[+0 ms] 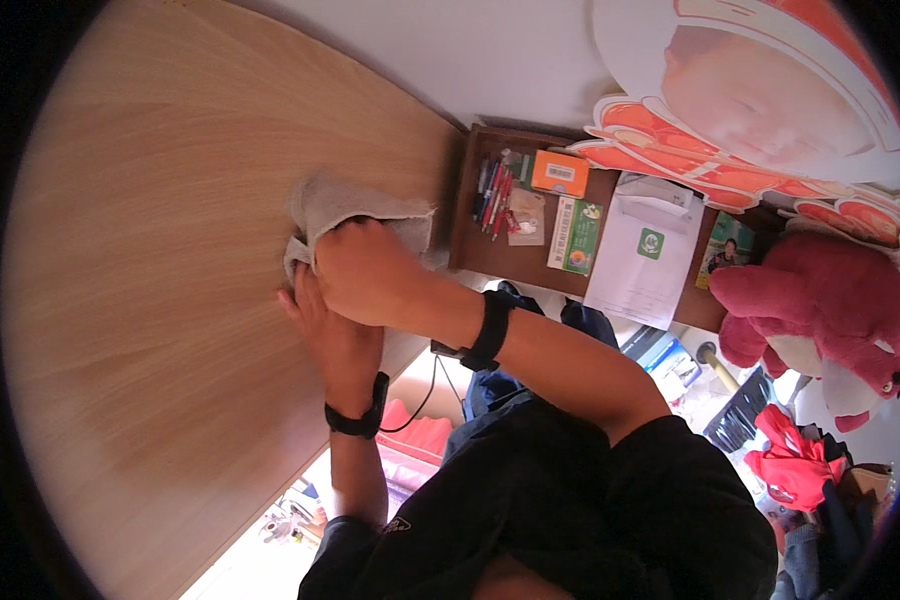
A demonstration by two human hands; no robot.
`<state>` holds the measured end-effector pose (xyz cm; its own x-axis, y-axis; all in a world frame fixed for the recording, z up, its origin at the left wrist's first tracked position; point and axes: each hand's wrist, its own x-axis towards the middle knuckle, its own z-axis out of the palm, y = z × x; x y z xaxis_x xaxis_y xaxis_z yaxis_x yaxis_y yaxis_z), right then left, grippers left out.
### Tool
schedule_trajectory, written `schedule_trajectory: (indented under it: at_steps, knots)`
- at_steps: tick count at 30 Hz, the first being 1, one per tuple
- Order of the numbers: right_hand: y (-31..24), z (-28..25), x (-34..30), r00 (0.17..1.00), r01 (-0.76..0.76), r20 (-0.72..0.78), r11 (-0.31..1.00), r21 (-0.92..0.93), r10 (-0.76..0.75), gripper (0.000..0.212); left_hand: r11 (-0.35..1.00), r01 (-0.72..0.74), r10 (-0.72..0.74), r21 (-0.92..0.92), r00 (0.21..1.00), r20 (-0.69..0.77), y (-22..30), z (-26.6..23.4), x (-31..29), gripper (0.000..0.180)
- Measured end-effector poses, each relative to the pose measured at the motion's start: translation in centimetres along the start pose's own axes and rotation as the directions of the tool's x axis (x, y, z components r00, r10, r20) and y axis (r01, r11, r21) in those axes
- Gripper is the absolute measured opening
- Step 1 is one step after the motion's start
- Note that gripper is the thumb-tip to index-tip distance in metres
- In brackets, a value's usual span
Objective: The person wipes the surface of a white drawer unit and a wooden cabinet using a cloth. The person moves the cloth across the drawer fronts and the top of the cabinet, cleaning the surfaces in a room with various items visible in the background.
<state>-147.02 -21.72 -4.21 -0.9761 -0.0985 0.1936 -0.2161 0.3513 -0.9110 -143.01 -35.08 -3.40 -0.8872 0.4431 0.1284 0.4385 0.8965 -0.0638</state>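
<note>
While my right hand (pixel 355 275) clamps the fuzzy beige cloth (pixel 355 208) on the smooth wood counter (pixel 160 250), left hand (pixel 332 340) lies flat, open; pens (pixel 492 190) nearby.

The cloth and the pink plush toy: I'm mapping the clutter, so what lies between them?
In the head view, a brown tray of pens, small boxes and white papers lies between the cloth and pink plush toy.

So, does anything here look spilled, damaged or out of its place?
Nothing looks spilled or damaged. The right hand presses a crumpled beige cloth on the wooden tabletop, and the left hand lies flat beside it. Only the pens in the brown tray lie loose and slightly askew.
</note>
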Motion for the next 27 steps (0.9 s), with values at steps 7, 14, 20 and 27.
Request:
schedule_trajectory:
  at_steps: [7, 14, 20, 27]
  knots:
    - [-1.0, -0.8, 0.4, 0.987, 0.077, 0.143, 0.995, -0.065, -0.067, 0.022, 0.969, 0.019, -0.054, -0.245, 0.989, -0.136, 0.3, -0.9, -0.7, 0.059]
    - [-9.1, -2.8, 4.2, 0.782, 0.615, -0.256, 0.771, 0.165, -0.569, 0.038, 0.943, 0.243, -0.332, -0.230, 0.756, -0.564, 2.2, -9.6, -0.2, 0.067]
    - [-16.0, -6.1, 10.9, 0.504, 0.830, -0.434, 0.558, 0.003, -0.747, 0.039, 0.977, 0.118, -0.212, -0.179, 0.407, -0.889, 2.5, -17.6, 7.5, 0.076]
    - [-14.9, -7.5, 14.9, 0.598, 0.715, -0.406, 0.689, -0.119, -0.691, 0.036, 0.920, 0.302, -0.009, 0.249, 0.653, -0.757, 1.1, -19.1, 10.5, 0.078]
